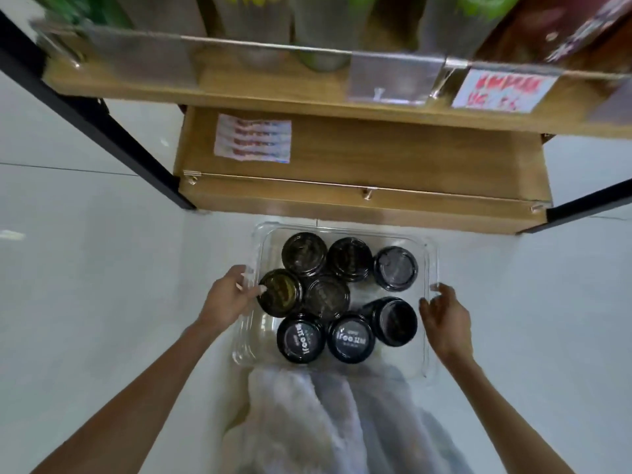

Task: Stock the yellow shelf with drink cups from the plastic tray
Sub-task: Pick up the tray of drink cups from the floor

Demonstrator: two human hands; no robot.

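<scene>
Head view, looking down.

Item: clear plastic tray, on the pale floor just in front of the yellow shelf. Contents: eight drink cups with dark lids, seen from above. Three in the far row, among them one cup at far left; two in the middle left; three in the near row, two bearing white print, e.g. the near-left cup.

Item: left hand, at the tray's left rim, fingers curled over the edge and touching it; the fingertips lie by the lid of the middle-left cup. Whether it clamps the rim cannot be told.

Item: right hand, at the tray's right rim, fingers spread and loosely curved, holding nothing.

Item: lower shelf board, bare but for a printed paper label. Upper shelf board carries blurred bottles behind a rail, with a handwritten price tag.

Item: pale cloth, bunched just beneath the tray's near edge.
</scene>
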